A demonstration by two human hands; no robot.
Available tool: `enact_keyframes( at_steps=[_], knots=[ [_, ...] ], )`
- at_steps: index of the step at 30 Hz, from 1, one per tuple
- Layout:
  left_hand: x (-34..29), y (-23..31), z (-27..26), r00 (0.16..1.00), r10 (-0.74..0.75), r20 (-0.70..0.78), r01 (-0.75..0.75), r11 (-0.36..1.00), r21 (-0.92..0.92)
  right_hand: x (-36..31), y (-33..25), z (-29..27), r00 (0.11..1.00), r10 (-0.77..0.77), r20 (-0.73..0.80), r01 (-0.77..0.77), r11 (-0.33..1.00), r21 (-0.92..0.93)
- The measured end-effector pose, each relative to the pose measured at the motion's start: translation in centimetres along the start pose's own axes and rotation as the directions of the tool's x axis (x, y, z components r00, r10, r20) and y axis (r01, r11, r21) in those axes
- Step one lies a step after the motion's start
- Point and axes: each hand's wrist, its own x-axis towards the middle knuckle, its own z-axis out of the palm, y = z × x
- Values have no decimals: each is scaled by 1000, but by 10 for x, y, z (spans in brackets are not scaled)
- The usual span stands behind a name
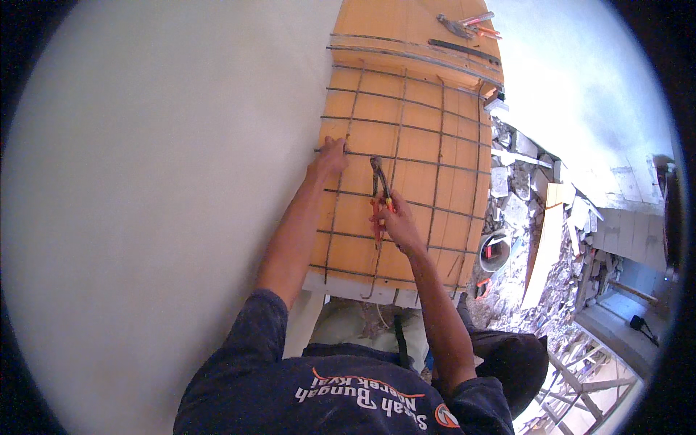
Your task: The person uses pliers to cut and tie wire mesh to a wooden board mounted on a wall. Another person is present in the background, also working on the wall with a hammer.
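Observation:
A grid of steel reinforcing bars [417,159] lies over an orange board form [377,232] in front of me. My left hand [333,155] is at the grid's left side, its fingers drawn together at a bar crossing; what they pinch, if anything, is too small to make out. My right hand [396,219] grips a pair of pincers [380,177] by the red-orange handles. Their dark jaws point away from me, over a cross bar near the middle of the grid, and touch nothing that I can make out.
A hammer [454,26] and other orange-handled tools lie at the board's far end, beside a dark flat bar [464,51]. A pale wall [159,181] rises close on the left. Below the right edge are rubble [513,196], a bucket [495,251] and a plank [545,246].

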Motion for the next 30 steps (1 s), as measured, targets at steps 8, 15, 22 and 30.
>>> enact_keyframes(
  at_steps=[8,15,22,30],
  knots=[
    [-22,15,-45,995,84,48,-58,915,-399,51,-14,17,977,-110,-181,87,987,-134],
    [-22,13,-23,988,88,-128,-120,955,-270,57,-12,12,970,-113,-214,83,986,-144],
    [-7,39,-26,999,-4,-38,-3,986,-164,61,-20,15,973,-86,-213,60,990,-126],
    [20,6,-18,967,-91,236,156,949,-275,58,-11,23,984,-35,-174,3,983,-181]
  ],
)
